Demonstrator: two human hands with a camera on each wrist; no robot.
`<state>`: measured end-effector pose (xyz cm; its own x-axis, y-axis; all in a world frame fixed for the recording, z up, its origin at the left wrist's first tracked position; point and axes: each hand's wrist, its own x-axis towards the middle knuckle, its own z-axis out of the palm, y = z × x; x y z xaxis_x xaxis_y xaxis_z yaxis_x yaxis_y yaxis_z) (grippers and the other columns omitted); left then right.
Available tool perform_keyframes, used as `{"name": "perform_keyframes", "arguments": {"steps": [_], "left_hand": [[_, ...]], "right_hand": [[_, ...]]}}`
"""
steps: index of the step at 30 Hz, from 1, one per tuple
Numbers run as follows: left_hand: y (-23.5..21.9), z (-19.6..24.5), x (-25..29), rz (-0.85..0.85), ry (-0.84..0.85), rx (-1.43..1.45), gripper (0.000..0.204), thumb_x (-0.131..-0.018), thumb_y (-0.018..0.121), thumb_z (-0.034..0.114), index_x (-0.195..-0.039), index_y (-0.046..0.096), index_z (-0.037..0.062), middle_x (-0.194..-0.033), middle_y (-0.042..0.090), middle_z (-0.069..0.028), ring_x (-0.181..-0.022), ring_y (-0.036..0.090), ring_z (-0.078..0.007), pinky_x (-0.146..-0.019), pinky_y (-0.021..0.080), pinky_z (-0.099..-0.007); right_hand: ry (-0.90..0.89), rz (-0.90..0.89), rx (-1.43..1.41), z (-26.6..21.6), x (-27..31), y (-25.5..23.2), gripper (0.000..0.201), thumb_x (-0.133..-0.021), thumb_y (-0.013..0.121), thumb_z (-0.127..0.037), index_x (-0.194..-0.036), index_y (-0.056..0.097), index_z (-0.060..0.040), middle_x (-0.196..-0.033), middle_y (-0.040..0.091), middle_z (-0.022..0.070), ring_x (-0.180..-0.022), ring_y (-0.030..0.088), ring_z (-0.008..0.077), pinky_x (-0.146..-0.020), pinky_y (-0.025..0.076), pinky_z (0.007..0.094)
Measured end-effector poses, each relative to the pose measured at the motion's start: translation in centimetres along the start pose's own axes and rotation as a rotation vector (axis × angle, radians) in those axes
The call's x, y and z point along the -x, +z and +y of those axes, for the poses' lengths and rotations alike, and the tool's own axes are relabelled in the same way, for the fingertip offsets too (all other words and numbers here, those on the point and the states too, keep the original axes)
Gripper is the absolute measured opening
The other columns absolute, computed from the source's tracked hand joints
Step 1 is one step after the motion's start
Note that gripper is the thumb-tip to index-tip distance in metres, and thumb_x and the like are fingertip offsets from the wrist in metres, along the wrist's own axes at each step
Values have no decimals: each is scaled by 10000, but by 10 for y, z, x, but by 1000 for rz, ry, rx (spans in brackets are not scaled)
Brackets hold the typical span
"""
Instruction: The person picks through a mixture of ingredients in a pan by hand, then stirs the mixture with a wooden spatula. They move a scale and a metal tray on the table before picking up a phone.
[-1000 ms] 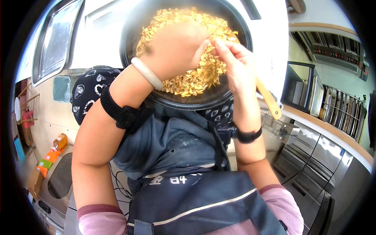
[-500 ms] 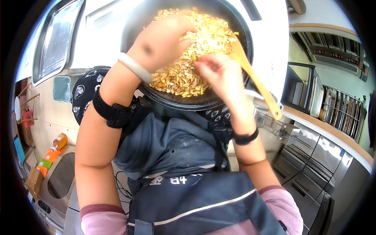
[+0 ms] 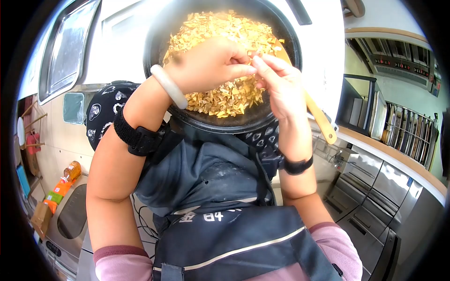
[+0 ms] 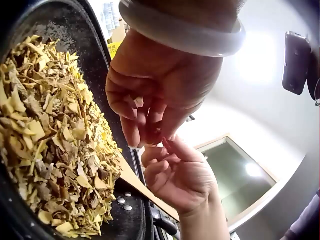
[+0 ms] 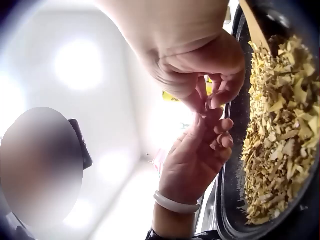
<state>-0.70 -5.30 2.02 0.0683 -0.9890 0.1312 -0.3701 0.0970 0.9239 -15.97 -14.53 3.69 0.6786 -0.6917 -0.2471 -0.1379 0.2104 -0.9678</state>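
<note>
A black pan (image 3: 152,58) holds a heap of chopped yellow-brown pieces (image 3: 225,100). Above it the left hand (image 3: 206,65), with a white bangle at its wrist, meets the right hand (image 3: 283,86) at the fingertips. Curled fingers of the left hand (image 4: 160,85) hold a small pale piece (image 4: 138,102) against the palm. Thumb and fingers of the right hand (image 5: 200,65) pinch a tiny piece, partly hidden, at the left fingertips. A wooden spatula (image 3: 318,117) lies in the pan, its handle over the rim.
A metal tray (image 3: 63,51) lies at the upper left on the white surface. A dark handle (image 3: 300,11) is at the top, beyond the pan. A counter edge (image 3: 393,159) runs along the right, and an aproned lap is just below the pan.
The hands parted over the pan half a second ago, the right one dipping toward the heap; now they are together again at the fingertips above it.
</note>
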Motion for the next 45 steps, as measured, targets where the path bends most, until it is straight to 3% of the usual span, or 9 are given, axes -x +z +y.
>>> {"name": "perform_keyframes", "arguments": {"steps": [9, 13, 15, 19, 23, 27, 34, 40, 45], "left_hand": [[7, -2, 3, 110, 224, -224, 148, -847, 559, 125, -900, 611, -4, -805, 624, -153, -764, 601, -318, -687, 475, -368], [10, 6, 6, -4, 57, -309, 173, -854, 539, 149, -896, 614, -1, -832, 620, -163, -816, 578, -355, -727, 464, -402], [10, 5, 4, 49, 114, -368, 177, -870, 531, 145, -872, 612, -13, -782, 630, -141, -720, 609, -292, -678, 485, -363], [4, 10, 2, -75, -217, 295, 219, -907, 516, 156, -819, 612, -21, -689, 616, -56, -568, 573, -95, -549, 475, -220], [-17, 12, 0, 38, -241, 305, 168, -895, 530, 116, -888, 630, -19, -693, 622, -55, -571, 572, -99, -549, 474, -229], [-47, -28, 10, 385, 26, -543, 228, -846, 538, 44, -1046, 598, -45, -793, 645, -112, -725, 613, -168, -669, 492, -285], [-57, 23, 11, 508, -210, -295, 211, -840, 546, 60, -1012, 616, -40, -907, 650, -142, -833, 618, -214, -756, 487, -301], [-68, 23, 9, 497, -344, -117, 262, -833, 558, 90, -1048, 617, -49, -959, 651, -174, -875, 618, -232, -787, 492, -306], [-66, 18, 8, 459, -352, -136, 258, -820, 570, 114, -997, 625, -66, -933, 654, -177, -835, 622, -228, -754, 502, -313]], "right_hand": [[7, -53, 78, -3, 0, -11, 171, -814, 691, -114, -914, 661, 21, -762, 654, 52, -630, 576, 68, -566, 458, 179], [33, -54, 177, -4, 4, -15, 123, -811, 687, -84, -867, 665, 23, -716, 646, 37, -611, 568, 58, -568, 449, 170], [-96, -20, 215, -3, 6, -11, 95, -796, 692, -47, -858, 663, 18, -720, 643, 34, -611, 562, 55, -571, 442, 167], [-595, -6, 366, 1, 2, -9, 74, -781, 697, -24, -838, 659, 3, -689, 610, 3, -620, 541, 37, -559, 430, 169], [-354, 103, 367, -6, -6, -13, 132, -749, 706, -35, -871, 663, -8, -746, 621, 29, -631, 554, 60, -560, 439, 188], [-251, -265, 1106, -28, -34, -8, 277, -716, 700, -209, -932, 665, -39, -814, 638, 113, -740, 622, 220, -711, 492, 309], [-674, -561, 1359, 4, -80, 61, 364, -798, 638, -289, -1113, 616, -107, -1182, 551, 107, -1128, 497, 260, -945, 395, 375], [-390, -958, 1578, 2, -61, 110, 367, -776, 659, -263, -1124, 621, -155, -1154, 544, 56, -1120, 488, 221, -932, 388, 376], [-646, -1003, 1435, -5, -42, 60, 260, -735, 676, -200, -988, 673, -140, -1033, 582, 38, -1042, 521, 226, -886, 409, 363]]}}
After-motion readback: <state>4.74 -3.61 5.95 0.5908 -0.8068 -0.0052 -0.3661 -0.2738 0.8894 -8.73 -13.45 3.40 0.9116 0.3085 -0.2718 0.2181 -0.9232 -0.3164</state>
